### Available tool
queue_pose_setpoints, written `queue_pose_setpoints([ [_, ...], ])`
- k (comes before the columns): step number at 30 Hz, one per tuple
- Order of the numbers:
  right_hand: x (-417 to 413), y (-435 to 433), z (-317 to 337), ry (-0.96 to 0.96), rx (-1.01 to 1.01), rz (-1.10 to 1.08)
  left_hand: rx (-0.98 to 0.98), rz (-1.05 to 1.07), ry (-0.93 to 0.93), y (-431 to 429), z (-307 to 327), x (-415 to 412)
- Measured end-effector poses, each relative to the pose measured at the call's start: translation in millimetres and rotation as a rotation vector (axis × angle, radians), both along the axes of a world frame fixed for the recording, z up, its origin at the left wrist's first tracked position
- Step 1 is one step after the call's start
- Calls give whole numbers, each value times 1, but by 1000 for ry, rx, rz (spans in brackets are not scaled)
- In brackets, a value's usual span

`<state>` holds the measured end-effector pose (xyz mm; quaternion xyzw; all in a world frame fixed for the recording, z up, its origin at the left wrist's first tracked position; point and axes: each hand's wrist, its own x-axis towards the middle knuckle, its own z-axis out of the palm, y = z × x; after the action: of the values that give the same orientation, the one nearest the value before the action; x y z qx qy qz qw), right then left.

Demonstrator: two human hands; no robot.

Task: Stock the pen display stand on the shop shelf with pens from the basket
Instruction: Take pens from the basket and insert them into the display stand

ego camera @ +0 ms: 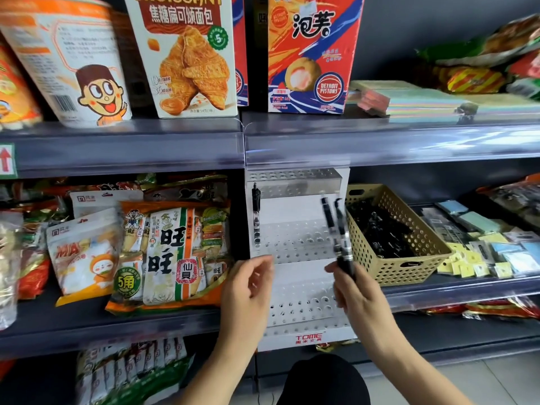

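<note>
The right grip [353, 290] is clamped on a small bunch of black pens [333, 226], at least two, though blur hides the exact count. Their lower ends are buried in the curled fingers. The shafts rise straight out of the top of the grip and lean a little left. Their tops stand in front of the right edge of the white stand [292, 211], just beside the left rim of the basket [409, 267].

The left grip [248, 285] hangs loosely curled and holds nothing. Its fingertips are in front of the stand's middle tier at the left, and I cannot tell if they touch it.

The stand sits on the shelf [438, 290] between the snack bags [169, 252] and the basket, with tiers of holes and a red "TOME" label at its foot. One lone pen [256, 217] stands upright at the far left, well apart from both grips.

The basket, tan and perforated, holds a heap of dark spare pens [380, 229], behind and to the right of the right grip.
</note>
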<state>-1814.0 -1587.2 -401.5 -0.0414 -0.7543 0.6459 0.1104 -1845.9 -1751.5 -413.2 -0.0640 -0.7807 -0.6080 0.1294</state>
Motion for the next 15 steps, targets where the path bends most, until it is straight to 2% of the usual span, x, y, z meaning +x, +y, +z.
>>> queue_pose_setpoints([
  [3,4,-12,7,-38,17,230,65,-152,-56,6,25,7],
  [8,3,-23,11,-123,35,378,304,-332,-231,10,40,9],
  [15,-4,-32,9,-215,12,473,495,-300,-327,3,36,4],
])
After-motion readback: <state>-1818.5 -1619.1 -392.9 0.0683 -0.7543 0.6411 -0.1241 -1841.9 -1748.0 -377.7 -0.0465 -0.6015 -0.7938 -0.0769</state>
